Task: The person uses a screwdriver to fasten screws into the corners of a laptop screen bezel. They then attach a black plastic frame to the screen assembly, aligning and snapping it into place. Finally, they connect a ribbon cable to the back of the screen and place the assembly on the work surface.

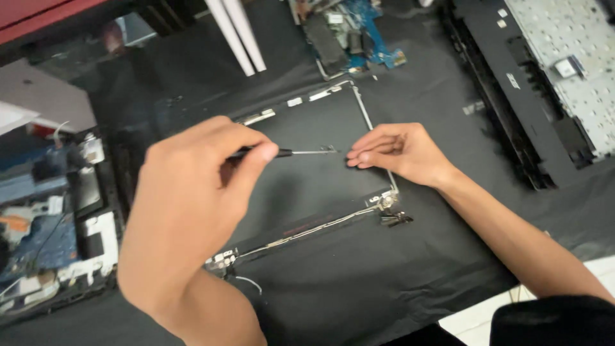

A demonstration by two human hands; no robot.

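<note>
A dark laptop lid panel (320, 128) with silver edge brackets and hinges lies flat on a black cloth (359, 282). My left hand (192, 205) is raised over its left part and grips a thin screwdriver (301, 152), whose tip points right at a small metal fitting near the panel's middle. My right hand (397, 152) rests on the panel's right edge, fingers together and pressed flat, fingertips just right of the screwdriver tip. A silver cable runs along the panel's lower edge between the two hinges.
A laptop base with its keyboard underside (564, 70) lies at the top right. A blue circuit board (349, 32) sits at the top centre beside two white strips (240, 32). Another opened laptop with exposed parts (57, 224) is at the left.
</note>
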